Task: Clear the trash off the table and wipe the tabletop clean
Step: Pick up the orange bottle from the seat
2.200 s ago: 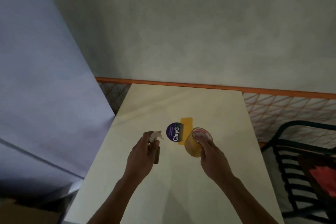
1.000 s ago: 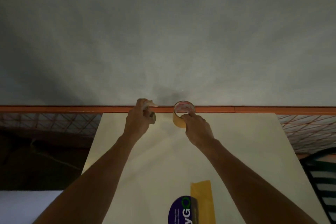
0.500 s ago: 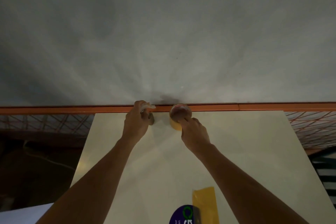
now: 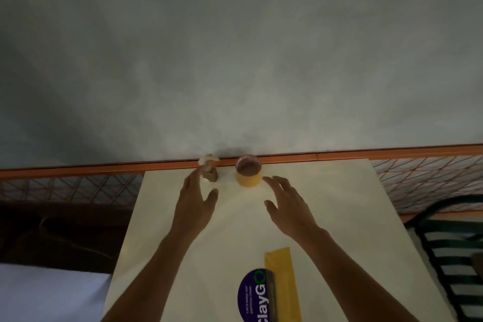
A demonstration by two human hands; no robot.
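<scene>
Both hands are seen open and empty above the tabletop [image 4: 339, 217]: the left hand [image 4: 194, 200] just near of the small spray bottle [image 4: 210, 171], the right hand [image 4: 286, 204] near-right of the tape roll [image 4: 248, 171]. The yellow strip [image 4: 282, 282] and purple ClayGo disc [image 4: 252, 295] lie nearer, behind both hands, the strip's long axis running near to far; the right hand is judged closer to them.

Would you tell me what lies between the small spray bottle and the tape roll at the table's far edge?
Nothing: in the head view only bare tabletop separates the spray bottle from the tape roll.
</scene>
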